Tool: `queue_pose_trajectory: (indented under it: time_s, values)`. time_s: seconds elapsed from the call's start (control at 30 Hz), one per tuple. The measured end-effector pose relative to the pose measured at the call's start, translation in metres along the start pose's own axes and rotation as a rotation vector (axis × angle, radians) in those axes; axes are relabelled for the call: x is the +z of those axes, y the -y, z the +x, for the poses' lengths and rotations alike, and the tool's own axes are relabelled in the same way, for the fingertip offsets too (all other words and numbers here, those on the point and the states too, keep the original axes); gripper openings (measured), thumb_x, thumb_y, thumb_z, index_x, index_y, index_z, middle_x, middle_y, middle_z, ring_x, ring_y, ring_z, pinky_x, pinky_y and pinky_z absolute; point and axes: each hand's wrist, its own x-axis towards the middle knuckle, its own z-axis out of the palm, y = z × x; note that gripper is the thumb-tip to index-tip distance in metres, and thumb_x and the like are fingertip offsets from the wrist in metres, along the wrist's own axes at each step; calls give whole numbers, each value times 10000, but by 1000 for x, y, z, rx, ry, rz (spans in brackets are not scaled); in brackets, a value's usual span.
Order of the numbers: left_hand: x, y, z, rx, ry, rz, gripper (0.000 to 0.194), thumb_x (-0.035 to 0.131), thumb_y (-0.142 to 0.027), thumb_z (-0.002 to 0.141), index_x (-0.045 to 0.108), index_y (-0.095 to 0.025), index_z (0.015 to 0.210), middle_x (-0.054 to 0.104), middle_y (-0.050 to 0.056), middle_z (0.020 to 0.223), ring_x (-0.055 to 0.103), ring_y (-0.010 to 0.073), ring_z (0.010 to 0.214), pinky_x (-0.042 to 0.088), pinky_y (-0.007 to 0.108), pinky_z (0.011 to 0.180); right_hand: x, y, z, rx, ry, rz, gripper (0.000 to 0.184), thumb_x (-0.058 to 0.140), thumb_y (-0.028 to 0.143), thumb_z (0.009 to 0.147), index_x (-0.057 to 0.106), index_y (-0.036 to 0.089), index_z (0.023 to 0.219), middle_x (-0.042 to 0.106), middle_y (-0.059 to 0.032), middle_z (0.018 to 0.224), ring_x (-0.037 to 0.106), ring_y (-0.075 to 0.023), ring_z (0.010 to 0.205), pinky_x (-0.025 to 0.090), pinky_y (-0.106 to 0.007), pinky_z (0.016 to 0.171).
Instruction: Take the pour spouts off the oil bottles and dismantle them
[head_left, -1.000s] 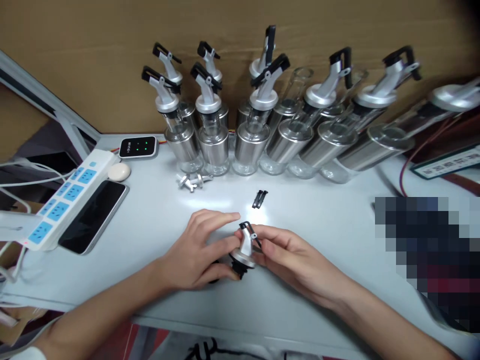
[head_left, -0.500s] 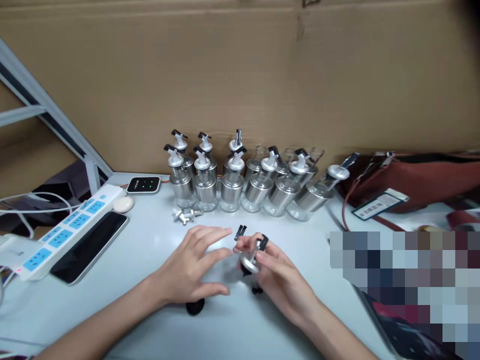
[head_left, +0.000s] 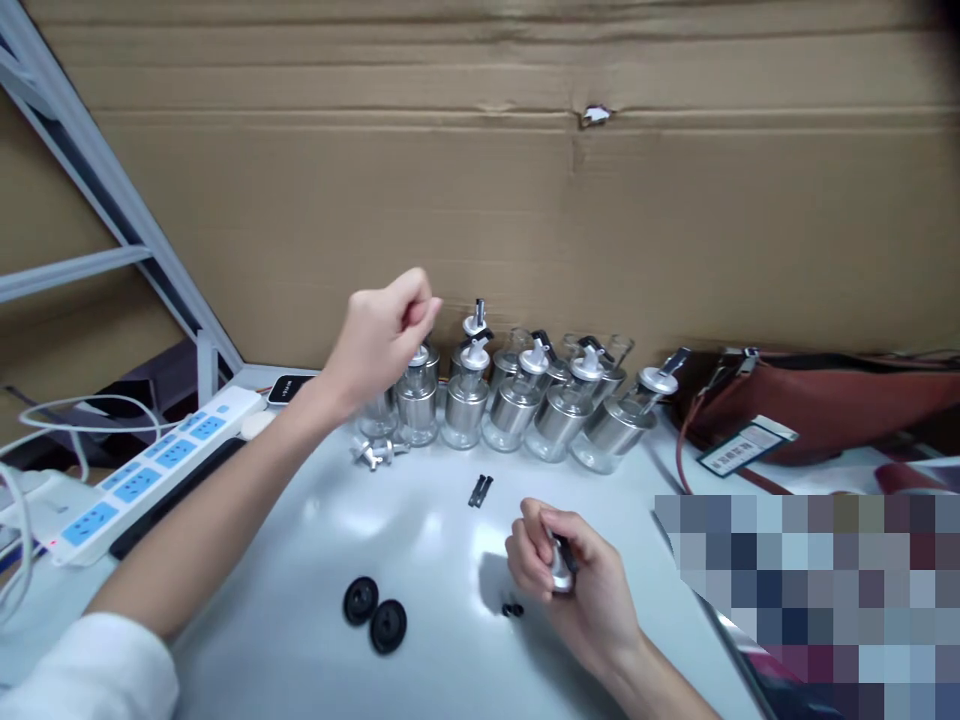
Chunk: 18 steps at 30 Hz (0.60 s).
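Note:
My left hand [head_left: 386, 335] is curled into a fist in front of the left end of the bottles; what it holds, if anything, is hidden. Low over the table, my right hand [head_left: 574, 570] has its fingers wrapped round a silver pourer spout [head_left: 562, 572] with a black lever, partly covered by the fingers. Glass bottles with steel bands [head_left: 465, 412] stand in rows at the back, several topped with such spouts. Two black ribbed discs [head_left: 388, 627] lie at front centre. Near my right hand are small black plugs [head_left: 513, 609] and black levers [head_left: 481, 491]. Loose silver spouts [head_left: 377, 453] lie before the bottles.
Along the left lie a white power strip [head_left: 176, 455], a dark phone [head_left: 180, 495] and a small black-and-white device [head_left: 289, 389]. A reddish-brown bag [head_left: 855, 405] with a tag [head_left: 748, 446] sits at right. Cardboard [head_left: 480, 200] walls off the back.
My left hand has moved up and away from the spout to the bottles, closing from spread fingers to a fist. My right hand has shifted right and down with the spout. Both black discs are now uncovered.

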Motion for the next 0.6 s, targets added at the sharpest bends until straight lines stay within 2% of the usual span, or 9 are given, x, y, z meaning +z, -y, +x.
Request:
queue_pose_trajectory:
  time_s: [0.07,0.1,0.13,0.2,0.23,0.3,0.4,0.5,0.6]
  values:
    - [15,-1,26,3,236,-8,106,537,-82,799,491,-166,754,461,-54,614,419,72,543,357,186,551,0,0,-1,-10,10,-16,356,626,375,667,402,197,456,377,45,366,271,-73,362,176,-233,401]
    - [24,-2,39,17,363,-1,92,537,-90,800,541,-148,872,548,-22,705,496,89,628,389,197,611,0,0,-1,-21,19,-25,366,635,384,669,410,197,451,383,43,359,273,-74,357,180,-235,398]
    - [33,-3,52,37,498,15,191,536,-97,804,560,-135,989,613,17,842,554,112,748,411,214,688,1,0,-1,-35,22,-33,389,639,404,684,413,198,443,386,41,351,277,-75,353,190,-237,398]
    - [52,-6,77,41,759,81,361,575,-119,778,560,-134,1138,629,68,1083,575,168,957,420,255,806,1,1,-1,-64,10,-44,462,626,466,735,411,199,425,385,38,334,284,-77,349,207,-240,403]
    - [62,-8,87,17,894,129,417,609,-139,754,567,-145,1169,626,73,1134,576,194,994,426,274,816,1,2,-1,-79,-6,-44,497,614,497,758,408,199,418,383,37,328,285,-77,347,210,-241,407]
    - [80,-12,104,-8,1063,205,501,658,-160,705,581,-162,1200,639,72,1154,587,222,1008,438,286,818,0,4,0,-112,-44,-17,532,611,535,769,402,195,417,387,39,337,289,-73,347,209,-239,412]
    - [102,-20,115,13,1168,320,571,687,-126,633,613,-203,1193,663,54,1141,599,237,1000,444,280,812,-3,10,2,-141,-79,59,520,622,556,756,418,187,454,417,43,389,316,-72,366,224,-232,429]
    - [117,-26,113,19,1202,387,529,654,-60,600,676,-214,1106,692,56,1084,618,248,965,449,292,808,-5,15,2,-133,-72,98,503,603,573,767,446,181,495,441,38,428,348,-77,393,253,-227,453]
    - [125,-29,108,6,1213,432,453,629,-32,602,713,-163,1028,702,107,1038,638,270,906,465,325,775,-7,17,2,-111,-61,118,491,616,564,763,450,180,505,447,37,439,354,-78,401,259,-226,459]
